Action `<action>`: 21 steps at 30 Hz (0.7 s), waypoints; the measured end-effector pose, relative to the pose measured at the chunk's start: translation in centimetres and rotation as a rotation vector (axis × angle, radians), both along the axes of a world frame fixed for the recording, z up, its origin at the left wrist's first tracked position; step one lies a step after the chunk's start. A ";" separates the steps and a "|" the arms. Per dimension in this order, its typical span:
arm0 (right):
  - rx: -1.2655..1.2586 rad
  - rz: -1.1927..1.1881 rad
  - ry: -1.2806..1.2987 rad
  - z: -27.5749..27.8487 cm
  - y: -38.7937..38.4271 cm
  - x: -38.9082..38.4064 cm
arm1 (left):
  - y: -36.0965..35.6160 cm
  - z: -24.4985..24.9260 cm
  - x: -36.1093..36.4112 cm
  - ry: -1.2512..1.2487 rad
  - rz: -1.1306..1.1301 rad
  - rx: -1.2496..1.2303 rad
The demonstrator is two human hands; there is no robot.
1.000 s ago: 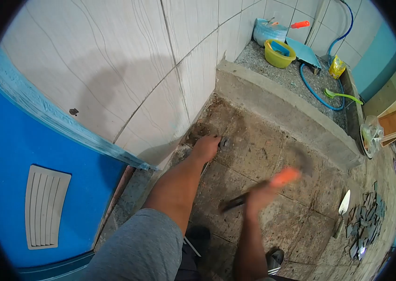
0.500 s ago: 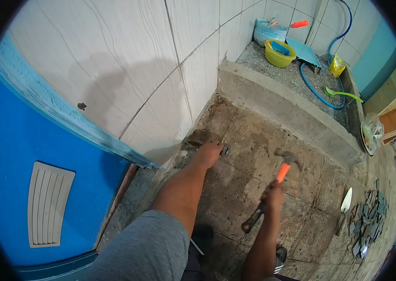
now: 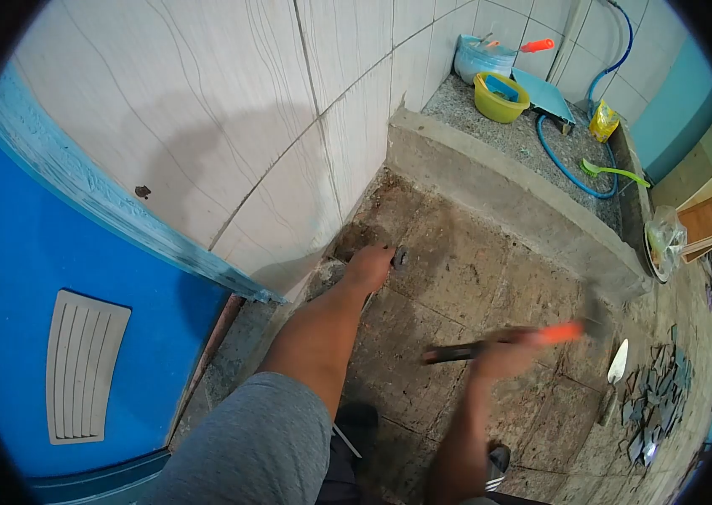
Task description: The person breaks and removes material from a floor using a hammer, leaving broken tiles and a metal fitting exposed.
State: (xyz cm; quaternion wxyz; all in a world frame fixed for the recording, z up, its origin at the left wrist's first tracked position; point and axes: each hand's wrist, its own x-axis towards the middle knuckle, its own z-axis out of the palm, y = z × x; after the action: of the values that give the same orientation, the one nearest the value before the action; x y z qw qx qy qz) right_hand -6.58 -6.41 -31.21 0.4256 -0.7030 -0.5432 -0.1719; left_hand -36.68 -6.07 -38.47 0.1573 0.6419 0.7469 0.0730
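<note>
Ideally, we swing the hammer (image 3: 560, 332) squarely, our right hand (image 3: 507, 357) grasping it mid-handle, our left hand (image 3: 368, 268) clenched around a dark tool (image 3: 400, 257), keeping fingers below its exposed end.

The grey sleeve (image 3: 246, 438) is short, the dark shoe (image 3: 499, 460) white-striped.

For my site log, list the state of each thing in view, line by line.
Left hand: closed on tool
Tool: gripped, mostly hidden
Right hand: closed on hammer
Hammer: held, head blurred
Trowel: lying on floor
Shards: loosely heaped
Bowl: upright, blue item inside
Hose: curved
Brush: lying down
Bag: crumpled
Door: cannot tell if shut
</note>
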 end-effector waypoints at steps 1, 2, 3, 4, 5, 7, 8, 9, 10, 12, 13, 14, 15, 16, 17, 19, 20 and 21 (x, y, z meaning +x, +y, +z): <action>-0.218 0.270 0.322 -4.5 -2.6 -3.0 | 0.0 -0.1 0.1 0.005 -0.005 0.000; -0.447 0.423 0.662 -9.1 -5.2 -5.9 | -0.1 -0.1 0.3 -0.006 -0.013 0.013; -0.960 0.644 0.600 -7.5 -6.1 -7.8 | -0.2 0.1 0.2 -0.013 -0.019 0.028; -1.050 0.596 0.889 -6.6 -6.8 -8.1 | -0.4 0.2 0.2 -0.018 -0.029 0.040; -1.125 0.536 1.181 -6.1 -7.0 -8.2 | -0.4 0.6 0.2 0.000 -0.020 0.020; -1.112 0.503 1.246 -6.1 -6.8 -6.8 | -0.6 1.1 0.7 0.025 0.002 -0.020; -1.102 0.485 1.281 -6.1 -6.6 -5.8 | -0.6 0.9 0.9 0.051 0.002 -0.051; -1.076 0.493 1.306 -6.2 -6.1 -4.7 | -0.5 0.4 0.9 0.077 0.004 -0.079; -1.050 0.506 1.328 -6.2 -5.3 -3.6 | -0.5 0.2 1.0 0.104 0.012 -0.104; -1.014 0.530 1.375 -6.6 -4.0 -1.2 | -1.3 1.7 2.1 0.113 -0.049 -0.135; -0.977 0.464 1.401 -6.6 -3.0 -0.1 | -1.6 2.1 2.6 0.117 -0.075 -0.150; -0.942 0.398 1.425 -6.6 -2.0 0.7 | -1.9 1.3 2.8 0.093 -0.061 -0.114; -0.858 0.385 1.467 -4.7 -1.6 1.3 | -2.3 0.0 3.0 0.067 -0.048 -0.080; -0.771 0.371 1.505 -1.8 -1.0 1.9 | -2.5 -0.8 3.0 0.041 -0.037 -0.045; -0.693 0.381 1.509 0.2 -0.5 2.6 | -2.5 -0.1 3.0 0.015 -0.025 -0.060; -0.520 0.355 1.521 3.3 0.9 4.6 | -2.1 1.8 2.9 -0.041 -0.003 -0.091; -0.426 0.325 1.529 4.7 1.7 5.6 | -1.8 1.2 2.5 0.010 0.002 -0.077; -0.342 0.328 1.518 6.6 2.2 6.4 | -1.4 0.0 1.8 0.064 0.007 -0.061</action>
State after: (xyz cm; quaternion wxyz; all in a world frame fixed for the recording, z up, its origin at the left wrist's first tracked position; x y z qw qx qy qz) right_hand -0.17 -4.20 -24.62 0.5854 -0.5949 -0.2202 0.5049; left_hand -34.84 -7.43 -38.44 0.1527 0.6361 0.7558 0.0302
